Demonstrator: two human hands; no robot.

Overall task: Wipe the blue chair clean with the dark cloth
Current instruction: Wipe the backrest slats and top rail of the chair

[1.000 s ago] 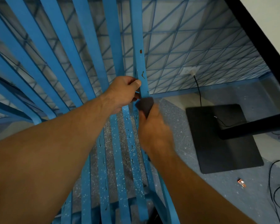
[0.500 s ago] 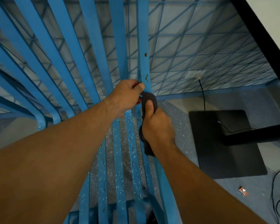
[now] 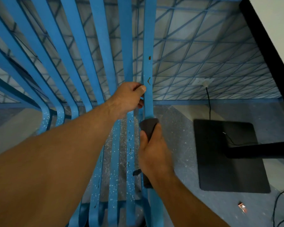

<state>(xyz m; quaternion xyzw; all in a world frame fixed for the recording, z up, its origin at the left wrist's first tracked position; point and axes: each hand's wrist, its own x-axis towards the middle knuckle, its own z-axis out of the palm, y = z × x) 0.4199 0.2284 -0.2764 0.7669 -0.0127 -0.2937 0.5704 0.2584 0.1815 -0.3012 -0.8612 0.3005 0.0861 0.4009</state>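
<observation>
The blue chair (image 3: 95,46) fills the left and middle of the head view, its long slats running from the top down past my arms. My left hand (image 3: 128,97) grips the rightmost slat, thumb on its front face just below a brown mark. My right hand (image 3: 152,151) grips the dark cloth (image 3: 148,126) wrapped round that same slat a little lower. A corner of the cloth hangs out under my wrist. Small dark spots dot the lower slats.
A black flat stand base (image 3: 229,154) with a dark arm lies on the speckled floor to the right. A cable (image 3: 209,102) runs from a wall socket to it. More cable (image 3: 279,208) and a small copper-coloured scrap (image 3: 242,207) lie at lower right.
My right hand has slid the cloth down the rightmost slat, away from my left hand. The left hand keeps its grip at the same spot.
</observation>
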